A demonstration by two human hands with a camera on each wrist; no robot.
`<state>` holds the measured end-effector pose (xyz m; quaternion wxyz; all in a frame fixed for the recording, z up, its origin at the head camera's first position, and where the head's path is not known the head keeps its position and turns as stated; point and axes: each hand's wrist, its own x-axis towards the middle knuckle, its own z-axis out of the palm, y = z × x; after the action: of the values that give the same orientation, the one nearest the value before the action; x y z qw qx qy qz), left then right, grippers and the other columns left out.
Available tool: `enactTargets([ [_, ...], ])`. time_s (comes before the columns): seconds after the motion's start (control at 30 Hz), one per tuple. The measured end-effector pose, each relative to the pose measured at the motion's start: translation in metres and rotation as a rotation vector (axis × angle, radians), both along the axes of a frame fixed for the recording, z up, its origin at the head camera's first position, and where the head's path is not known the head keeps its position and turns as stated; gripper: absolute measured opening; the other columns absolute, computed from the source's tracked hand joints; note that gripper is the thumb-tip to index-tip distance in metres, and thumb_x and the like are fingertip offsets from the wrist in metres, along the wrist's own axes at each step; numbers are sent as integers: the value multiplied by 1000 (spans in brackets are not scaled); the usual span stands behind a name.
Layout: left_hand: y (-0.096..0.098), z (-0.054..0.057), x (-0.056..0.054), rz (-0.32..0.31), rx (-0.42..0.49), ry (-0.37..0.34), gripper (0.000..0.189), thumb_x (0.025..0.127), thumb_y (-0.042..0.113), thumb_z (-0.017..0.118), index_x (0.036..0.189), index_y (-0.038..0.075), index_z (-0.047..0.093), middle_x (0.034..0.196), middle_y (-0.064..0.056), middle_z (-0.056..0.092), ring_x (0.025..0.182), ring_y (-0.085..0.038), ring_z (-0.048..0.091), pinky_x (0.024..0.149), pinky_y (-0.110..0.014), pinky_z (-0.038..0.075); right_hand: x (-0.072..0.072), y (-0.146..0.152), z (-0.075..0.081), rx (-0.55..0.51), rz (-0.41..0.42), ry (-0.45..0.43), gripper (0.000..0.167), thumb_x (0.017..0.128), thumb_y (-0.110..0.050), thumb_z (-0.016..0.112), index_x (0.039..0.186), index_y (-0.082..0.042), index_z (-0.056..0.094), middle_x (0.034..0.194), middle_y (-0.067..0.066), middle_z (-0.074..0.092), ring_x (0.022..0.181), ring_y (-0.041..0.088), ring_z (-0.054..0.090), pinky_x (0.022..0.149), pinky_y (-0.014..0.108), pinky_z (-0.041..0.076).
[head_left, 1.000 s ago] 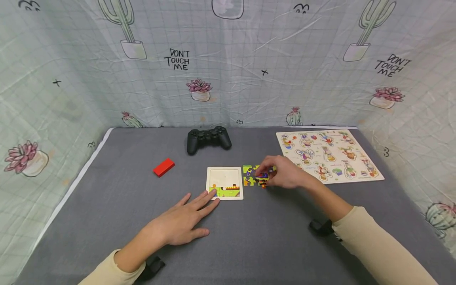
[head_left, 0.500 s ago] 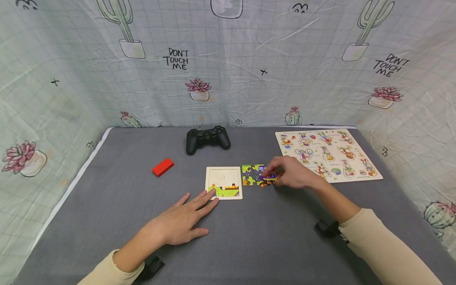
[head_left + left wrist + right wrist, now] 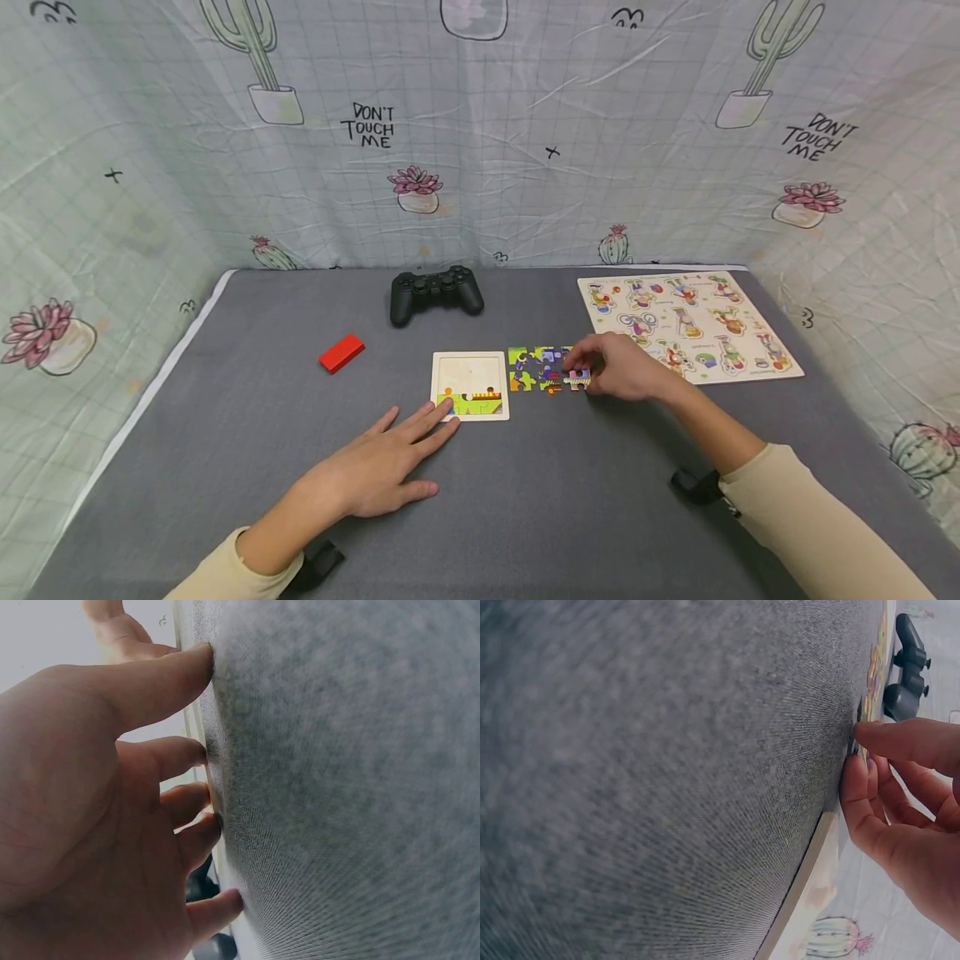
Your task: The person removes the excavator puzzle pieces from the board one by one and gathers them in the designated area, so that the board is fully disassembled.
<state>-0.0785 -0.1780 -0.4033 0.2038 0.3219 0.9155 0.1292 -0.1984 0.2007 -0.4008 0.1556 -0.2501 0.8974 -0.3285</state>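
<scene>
My left hand (image 3: 386, 467) lies with fingers spread on the grey table, its fingertips touching the lower left corner of the small wooden puzzle tray (image 3: 471, 367). Along the tray's bottom, green jigsaw pieces (image 3: 480, 406) lie fitted together; the upper part is bare wood. To the right, my right hand (image 3: 622, 367) pinches a purple jigsaw piece (image 3: 577, 379) with a striped edge between thumb and fingers. Several loose pieces (image 3: 525, 381) lie in rows between tray and hand. In the right wrist view, thumb and fingertips (image 3: 866, 735) meet low at the pieces, which show edge-on.
A black game controller (image 3: 437, 294) sits behind the tray. On the left lies a red block (image 3: 342, 353). A large wooden picture board (image 3: 705, 342) with animal figures is just behind my right hand. Printed cloth (image 3: 480, 192) walls in the back and sides.
My right hand has moved right along the loose pieces, carrying the striped-edge piece to the right end of the front row. The left hand stays in place.
</scene>
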Motion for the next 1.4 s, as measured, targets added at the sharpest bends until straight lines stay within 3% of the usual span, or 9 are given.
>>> enactTargets([
  [0.53, -1, -1, 1, -20, 4, 21, 78, 102, 45, 64, 166, 17, 28, 177, -1, 10, 163, -28, 16, 125, -67, 18, 5, -5, -1, 81, 6, 116, 38, 70, 13, 77, 103, -7, 81, 98, 6, 74, 89, 22, 68, 73, 28, 56],
  [1.4, 0, 0, 0, -9, -4, 10, 80, 102, 46, 64, 167, 19, 27, 177, 1, 9, 163, -27, 16, 126, -65, 17, 3, -5, -1, 104, 10, 120, 36, 74, 8, 84, 105, -9, 82, 101, 7, 71, 88, 21, 69, 72, 27, 57],
])
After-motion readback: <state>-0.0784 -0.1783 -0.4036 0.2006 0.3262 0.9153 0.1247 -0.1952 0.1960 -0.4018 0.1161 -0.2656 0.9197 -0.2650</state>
